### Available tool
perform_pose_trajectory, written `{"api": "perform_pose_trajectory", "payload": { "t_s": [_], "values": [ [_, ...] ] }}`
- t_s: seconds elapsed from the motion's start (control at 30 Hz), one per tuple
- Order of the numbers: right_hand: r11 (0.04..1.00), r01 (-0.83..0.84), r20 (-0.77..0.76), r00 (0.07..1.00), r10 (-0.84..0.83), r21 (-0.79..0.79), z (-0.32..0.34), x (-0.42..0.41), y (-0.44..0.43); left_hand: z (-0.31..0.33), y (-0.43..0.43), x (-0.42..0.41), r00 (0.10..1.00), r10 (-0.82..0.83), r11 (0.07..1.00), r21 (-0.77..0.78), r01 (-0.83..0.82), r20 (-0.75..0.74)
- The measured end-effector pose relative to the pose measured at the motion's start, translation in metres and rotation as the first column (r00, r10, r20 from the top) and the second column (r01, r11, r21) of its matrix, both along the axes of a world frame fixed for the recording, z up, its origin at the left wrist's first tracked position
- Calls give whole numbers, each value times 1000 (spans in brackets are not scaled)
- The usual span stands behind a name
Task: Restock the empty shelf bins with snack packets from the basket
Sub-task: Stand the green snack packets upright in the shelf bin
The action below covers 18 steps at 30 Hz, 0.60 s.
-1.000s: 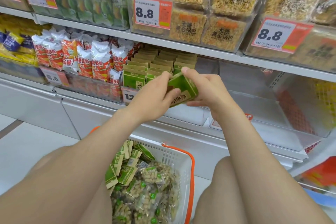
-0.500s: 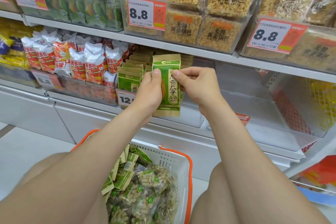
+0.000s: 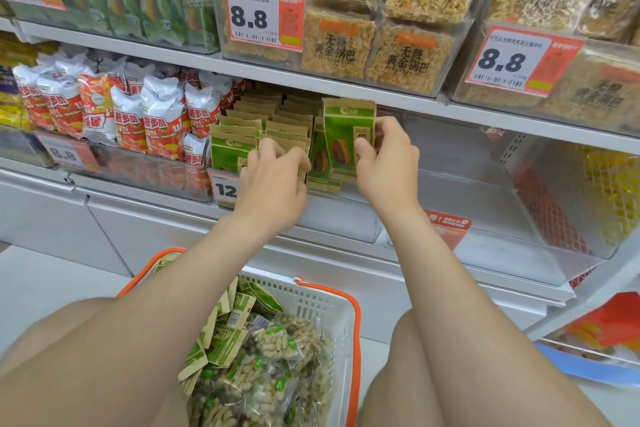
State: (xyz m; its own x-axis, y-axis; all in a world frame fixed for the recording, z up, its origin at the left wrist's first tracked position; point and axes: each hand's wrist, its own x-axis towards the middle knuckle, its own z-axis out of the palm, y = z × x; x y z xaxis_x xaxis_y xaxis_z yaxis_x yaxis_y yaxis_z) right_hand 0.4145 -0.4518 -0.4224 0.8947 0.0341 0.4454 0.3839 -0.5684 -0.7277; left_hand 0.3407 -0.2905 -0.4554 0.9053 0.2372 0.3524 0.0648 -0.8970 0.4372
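Observation:
A green and tan sunflower-seed packet (image 3: pixel 341 135) stands upright at the right end of the rows in a clear shelf bin (image 3: pixel 346 218); my right hand (image 3: pixel 384 163) pinches its right edge. My left hand (image 3: pixel 273 184) has its curled fingers on the front packets (image 3: pixel 235 149) of the middle row. Below, between my knees, a white basket (image 3: pixel 325 308) with orange handles holds more green packets (image 3: pixel 235 322) and clear bags of nuts (image 3: pixel 270 367).
Red-and-white snack bags (image 3: pixel 131 114) fill the bin to the left. A clear bin (image 3: pixel 519 204) to the right holds nothing. Above, bins of yellow rice-crust packs (image 3: pixel 381 45) carry 8.8 price tags. White cabinet fronts run under the shelf.
The packet that both hands held up in front of the bin now stands inside it at the right end. My left hand let go and moved onto the front packets.

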Motion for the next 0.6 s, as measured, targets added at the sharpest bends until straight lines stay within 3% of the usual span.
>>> {"api": "perform_pose_trajectory", "payload": {
  "t_s": [0.13,0.3,0.6],
  "values": [
    [993,25,-182,982,-46,-119,-14,14,14,-1,3,-1,994,3,993,119,10,-106],
    [995,58,-342,936,-81,-78,-27,42,34,-2,9,-3,990,-39,988,143,59,-138],
    [988,151,-382,912,-150,-28,-41,50,48,-4,20,-4,982,-109,980,146,132,-155]
  ]
}}
